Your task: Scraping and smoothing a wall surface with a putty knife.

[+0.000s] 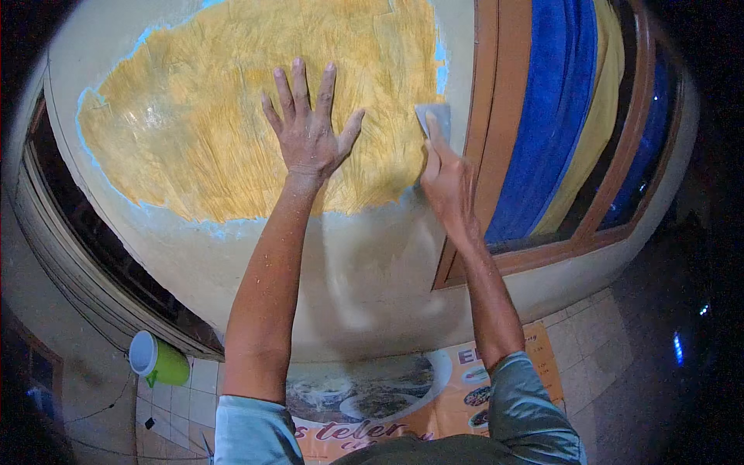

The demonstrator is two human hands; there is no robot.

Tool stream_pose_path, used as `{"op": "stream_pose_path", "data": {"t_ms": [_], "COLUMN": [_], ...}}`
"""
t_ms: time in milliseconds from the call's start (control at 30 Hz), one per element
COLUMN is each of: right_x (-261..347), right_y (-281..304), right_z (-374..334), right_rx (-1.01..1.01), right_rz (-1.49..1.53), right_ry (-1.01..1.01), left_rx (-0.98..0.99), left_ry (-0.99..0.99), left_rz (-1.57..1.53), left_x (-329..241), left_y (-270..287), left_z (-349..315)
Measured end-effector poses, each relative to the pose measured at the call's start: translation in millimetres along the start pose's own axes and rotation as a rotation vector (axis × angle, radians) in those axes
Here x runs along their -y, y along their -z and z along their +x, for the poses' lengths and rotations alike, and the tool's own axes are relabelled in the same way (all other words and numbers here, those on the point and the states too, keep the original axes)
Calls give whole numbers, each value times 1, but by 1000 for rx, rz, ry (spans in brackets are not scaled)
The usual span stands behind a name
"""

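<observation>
My left hand (306, 136) lies flat with fingers spread on a large yellow-brown patch (209, 124) of the wall, streaked and wrinkled, with ragged light-blue edges. My right hand (449, 182) grips a flat grey scraper (438, 120), its index finger stretched along the blade. The scraper is at the patch's right edge, close to a strip of blue, and its handle is hidden in my fingers. Around the patch the wall surface (372, 263) is pale beige.
Right of the patch stands a brown wooden window frame (496, 101), with blue and yellow curtains (554, 116) behind the glass. A green bucket (167, 363) with a pale inside is on the tiled floor at lower left. A printed banner (442, 387) lies below me.
</observation>
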State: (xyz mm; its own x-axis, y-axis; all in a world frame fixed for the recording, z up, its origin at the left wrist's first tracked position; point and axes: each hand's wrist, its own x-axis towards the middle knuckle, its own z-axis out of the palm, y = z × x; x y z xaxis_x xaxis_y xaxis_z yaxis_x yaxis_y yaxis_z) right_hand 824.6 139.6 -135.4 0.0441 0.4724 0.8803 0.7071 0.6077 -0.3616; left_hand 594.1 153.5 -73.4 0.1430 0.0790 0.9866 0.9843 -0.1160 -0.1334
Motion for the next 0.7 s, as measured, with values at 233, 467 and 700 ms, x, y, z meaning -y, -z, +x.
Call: {"op": "stream_pose_path", "data": {"t_ms": [233, 467, 700], "right_x": [11, 16, 8], "right_y": [10, 15, 11], "right_z": [11, 28, 1], "right_rx": [17, 72, 119], "right_rz": [6, 15, 60], "right_ry": [52, -57, -57], "left_rx": [15, 22, 6], "left_ry": [2, 0, 3], "left_rz": [30, -15, 25], "left_x": [5, 1, 6], "left_y": [8, 5, 7], "left_z": [1, 0, 0]}}
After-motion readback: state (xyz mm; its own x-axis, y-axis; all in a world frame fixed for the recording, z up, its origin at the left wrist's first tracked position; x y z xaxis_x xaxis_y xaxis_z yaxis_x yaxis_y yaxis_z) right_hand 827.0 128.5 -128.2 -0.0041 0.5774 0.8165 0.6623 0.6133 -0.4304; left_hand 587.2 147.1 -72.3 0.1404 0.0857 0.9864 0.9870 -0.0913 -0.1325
